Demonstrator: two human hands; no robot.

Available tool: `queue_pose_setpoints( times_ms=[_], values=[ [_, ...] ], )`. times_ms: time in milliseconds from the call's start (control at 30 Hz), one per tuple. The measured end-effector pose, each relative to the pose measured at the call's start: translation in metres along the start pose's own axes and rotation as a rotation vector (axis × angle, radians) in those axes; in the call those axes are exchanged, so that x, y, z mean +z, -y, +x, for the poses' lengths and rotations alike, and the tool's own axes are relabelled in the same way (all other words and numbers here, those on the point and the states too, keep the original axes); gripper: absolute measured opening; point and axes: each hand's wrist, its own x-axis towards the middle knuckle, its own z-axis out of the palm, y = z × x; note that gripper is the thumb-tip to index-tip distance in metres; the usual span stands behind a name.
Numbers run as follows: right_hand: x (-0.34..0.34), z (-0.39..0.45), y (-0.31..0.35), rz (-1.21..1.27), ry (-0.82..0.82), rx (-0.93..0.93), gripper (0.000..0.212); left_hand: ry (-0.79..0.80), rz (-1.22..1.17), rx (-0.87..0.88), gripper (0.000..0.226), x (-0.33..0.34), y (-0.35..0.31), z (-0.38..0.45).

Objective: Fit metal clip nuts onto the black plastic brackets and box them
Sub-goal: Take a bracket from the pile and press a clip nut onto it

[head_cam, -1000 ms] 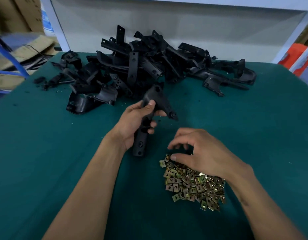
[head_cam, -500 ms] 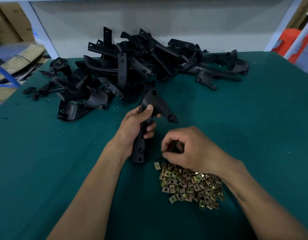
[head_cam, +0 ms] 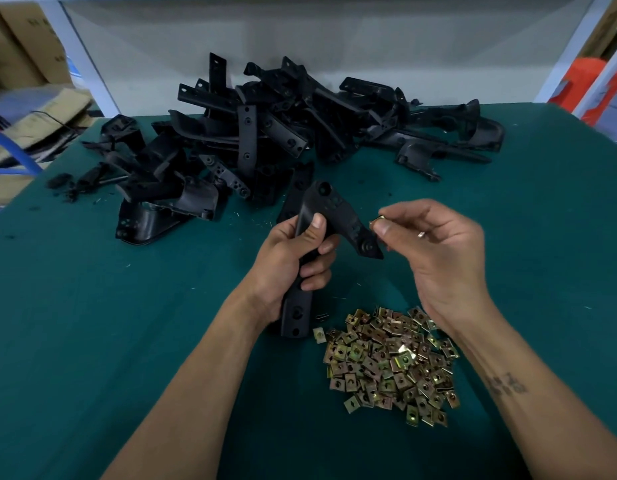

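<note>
Work looks barely begun: left hand (head_cam: 293,268) grips one angled black plastic bracket (head_cam: 321,247) over the green table (head_cam: 92,323), right hand (head_cam: 435,251) pinches a small brass-coloured metal clip nut (head_cam: 375,221) just beside its upper arm, not yet fitted, big heap of black brackets (head_cam: 265,133) and pile of clip nuts (head_cam: 390,362) untouched, no box visible

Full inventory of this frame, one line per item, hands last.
held bracket: one, black, in left hand, above table centre
clip nut: one, brass, pinched in right hand beside bracket's angled arm
bracket pile: many, black, far side of table
clip nut pile: many, brass, near side
table: one, green cover
cardboard boxes: brown, far left
left hand: grips bracket
right hand: pinches clip nut
</note>
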Motion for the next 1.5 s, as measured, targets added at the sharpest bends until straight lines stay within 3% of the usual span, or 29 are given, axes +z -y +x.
queue_pose_setpoints(
  times_ms=[233,733,967,1167,1500],
  values=[
    [0.010,-0.004,0.002,0.127,-0.047,0.145,0.018,0.010,-0.010,0.002,0.023,0.005,-0.001,-0.002],
    [0.019,-0.008,0.001,0.233,-0.165,0.152,0.008,-0.018,0.054,0.005,0.027,0.008,-0.001,0.000],
    [0.013,-0.007,-0.003,0.116,0.057,0.119,0.013,-0.048,0.052,0.015,0.022,0.008,0.000,0.000],
    [0.014,-0.007,-0.011,-0.047,-0.015,-0.027,0.015,-0.057,0.066,0.011,0.021,0.007,-0.001,-0.001],
    [0.014,-0.005,-0.005,-0.081,0.017,0.023,0.019,-0.059,0.084,-0.001,0.020,0.009,-0.001,-0.001]
  ],
)
